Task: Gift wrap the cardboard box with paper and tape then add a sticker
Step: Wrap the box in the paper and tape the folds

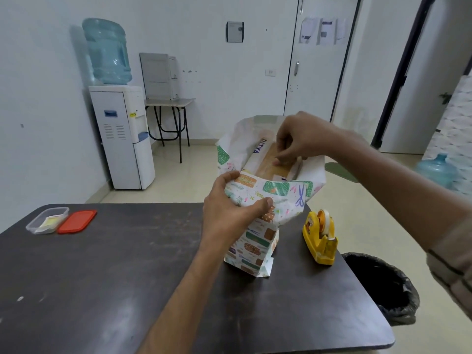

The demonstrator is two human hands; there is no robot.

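Head camera, looking down over a dark table (127, 264): I am standing the cardboard box (267, 163) on end near the table's far right edge, so that its open top faces up at me and both hands can work on it. The patterned wrapping paper (255, 241) is already sleeving the sides, while its upper margin is flaring loose around the bare end, where brown packing tape and blue lettering are showing. My left hand (229, 208) is gripping the papered box high on its near side, thumb across the front and fingers over the near flap, which is bracing the tall parcel against tipping. My right hand (298, 141) is reaching down into the paper collar with its fingertips bunched against the box end; whether they are pinching a bit of clear tape or only pressing there, I cannot tell. The yellow tape dispenser (320, 238) is sitting just beside the parcel on my right, handy for that hand. A clear plastic container (47, 219), probably holding the stickers, is waiting well apart at the far left, its red lid (76, 221) lying alongside. By my reckoning the end folds are only beginning.
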